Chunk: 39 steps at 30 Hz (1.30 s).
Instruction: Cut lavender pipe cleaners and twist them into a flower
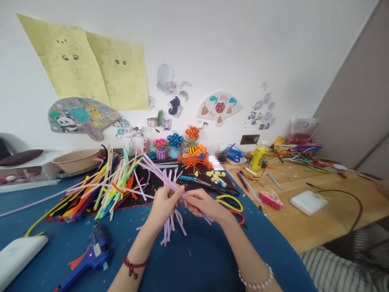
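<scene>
Lilac pipe cleaners [161, 172] run as a slanting bundle through both hands, their long ends pointing up and left. My left hand [168, 200] pinches the bundle between thumb and fingers. Close beside it, my right hand [202, 202] grips the same strips, and a short end sticks out below its palm. More lilac pipe cleaners [170, 231], cut shorter, lie on the blue table beneath and behind my hands. Blue-handled scissors [194, 179] rest on the dark mat just beyond.
A blue glue gun [95, 251] with a lit red light lies at front left, near a white power bank [21, 259]. Multicoloured pipe cleaners [112, 186] are heaped at left. Small potted craft flowers [175, 146] stand by the wall. A yellow bottle [257, 157] stands at right.
</scene>
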Available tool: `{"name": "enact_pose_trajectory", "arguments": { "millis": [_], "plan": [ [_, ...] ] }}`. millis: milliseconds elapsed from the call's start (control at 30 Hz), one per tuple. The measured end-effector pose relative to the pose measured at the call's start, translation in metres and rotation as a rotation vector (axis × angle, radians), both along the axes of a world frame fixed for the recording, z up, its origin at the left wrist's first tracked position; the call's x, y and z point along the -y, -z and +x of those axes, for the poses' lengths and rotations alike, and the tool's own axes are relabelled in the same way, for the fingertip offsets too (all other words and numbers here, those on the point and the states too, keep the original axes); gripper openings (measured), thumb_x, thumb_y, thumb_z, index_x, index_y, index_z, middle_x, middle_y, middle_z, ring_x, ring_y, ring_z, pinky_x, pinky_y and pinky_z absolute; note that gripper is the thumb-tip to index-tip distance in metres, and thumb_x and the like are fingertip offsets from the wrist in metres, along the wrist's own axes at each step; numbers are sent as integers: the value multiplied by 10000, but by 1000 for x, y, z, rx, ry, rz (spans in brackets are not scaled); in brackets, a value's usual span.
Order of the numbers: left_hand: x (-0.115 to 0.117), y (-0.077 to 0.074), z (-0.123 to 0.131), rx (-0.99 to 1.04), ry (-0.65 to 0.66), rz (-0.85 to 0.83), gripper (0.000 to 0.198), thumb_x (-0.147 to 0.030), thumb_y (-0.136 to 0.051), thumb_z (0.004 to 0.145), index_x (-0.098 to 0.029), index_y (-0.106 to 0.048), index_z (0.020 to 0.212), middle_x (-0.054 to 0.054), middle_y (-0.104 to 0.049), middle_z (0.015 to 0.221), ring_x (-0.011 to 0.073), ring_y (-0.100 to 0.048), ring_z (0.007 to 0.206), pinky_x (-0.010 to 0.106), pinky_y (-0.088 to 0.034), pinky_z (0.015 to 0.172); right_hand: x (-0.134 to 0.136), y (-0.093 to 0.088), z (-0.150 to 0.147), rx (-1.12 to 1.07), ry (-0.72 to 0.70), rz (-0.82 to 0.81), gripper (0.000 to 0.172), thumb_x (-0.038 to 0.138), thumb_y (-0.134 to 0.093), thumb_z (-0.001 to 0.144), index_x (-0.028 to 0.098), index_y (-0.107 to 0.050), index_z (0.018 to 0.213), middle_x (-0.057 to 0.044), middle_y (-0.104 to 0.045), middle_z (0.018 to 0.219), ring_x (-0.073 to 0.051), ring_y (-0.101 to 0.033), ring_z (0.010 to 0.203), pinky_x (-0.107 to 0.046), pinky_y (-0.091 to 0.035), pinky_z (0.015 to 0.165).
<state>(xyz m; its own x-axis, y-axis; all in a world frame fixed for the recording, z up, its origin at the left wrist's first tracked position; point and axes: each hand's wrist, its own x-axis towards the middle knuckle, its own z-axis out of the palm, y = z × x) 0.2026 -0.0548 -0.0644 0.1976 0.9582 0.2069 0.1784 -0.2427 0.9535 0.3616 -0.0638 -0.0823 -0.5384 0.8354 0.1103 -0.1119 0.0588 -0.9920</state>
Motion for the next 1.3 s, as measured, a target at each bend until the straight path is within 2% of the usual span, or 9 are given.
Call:
{"name": "enact_pose_trajectory", "arguments": {
  "millis": [167, 300, 567, 667, 733, 833, 900, 1067, 1300],
  "plan": [
    [0, 0, 2, 47, 48, -1, 363, -498, -524, 817, -153, -587, 722, -20, -547, 535, 74, -416, 396, 198, -319, 417, -3, -1, 1, -176, 148, 3, 332, 481, -580, 838, 178, -506, 724, 93, -366, 491, -44, -272, 376, -194, -199, 373],
    [-1, 1, 0, -24, -11, 48, 305, -434, -491, 834, -160, -616, 781, -26, -546, 530, 86, -432, 411, 203, -327, 437, -9, -3, 4, -409, 309, -58, 295, 453, -568, 848, 199, -464, 737, 111, -342, 452, -36, -232, 335, -183, -173, 356],
    [2, 10, 3, -301, 8, 151, 291, -337, -459, 841, -186, -625, 655, -7, -602, 530, 126, -520, 483, 230, -364, 528, -11, 1, 3, -480, 311, -91, 301, 462, -588, 846, 198, -482, 751, 107, -365, 441, -33, -236, 320, -177, -162, 350],
    [2, 13, 2, -482, -68, 211, 288, -293, -468, 837, -188, -618, 615, 17, -625, 554, 146, -560, 535, 236, -368, 562, -12, 6, 0, -453, 297, -101, 300, 457, -604, 838, 193, -493, 752, 101, -377, 444, -35, -251, 324, -175, -170, 347],
    [1, 14, -7, -706, -219, 209, 277, -285, -469, 841, -184, -651, 658, 55, -659, 630, 175, -606, 613, 247, -386, 590, -13, 8, -1, -444, 291, -114, 303, 459, -614, 831, 192, -495, 751, 100, -379, 442, -34, -247, 320, -173, -169, 342],
    [-3, 11, -34, -1103, -461, 115, 294, -238, -417, 862, -156, -698, 834, 142, -690, 806, 249, -660, 790, 291, -440, 648, -14, 10, 0, -454, 289, -125, 321, 477, -617, 825, 191, -497, 741, 103, -372, 426, -26, -220, 304, -171, -150, 333],
    [-5, 8, -58, -1239, -547, 45, 322, -150, -387, 843, -106, -700, 901, 201, -683, 859, 299, -666, 854, 344, -469, 682, -14, 11, 1, -460, 288, -123, 325, 481, -616, 826, 189, -502, 739, 101, -370, 425, -19, -216, 301, -168, -143, 334],
    [-9, 0, -104, -1358, -591, -53, 372, -36, -348, 801, -31, -704, 909, 248, -678, 861, 360, -663, 883, 436, -489, 731, -11, 9, 2, -442, 251, -117, 311, 470, -611, 834, 185, -516, 752, 94, -381, 443, -13, -239, 310, -166, -150, 344],
    [-15, -11, -103, -1457, -513, -44, 395, -13, -327, 807, -29, -702, 928, 251, -675, 897, 341, -645, 953, 424, -473, 782, -6, 6, -2, -368, 216, -73, 299, 449, -607, 836, 180, -512, 747, 92, -397, 451, -20, -257, 322, -165, -151, 353]
  ]
}}
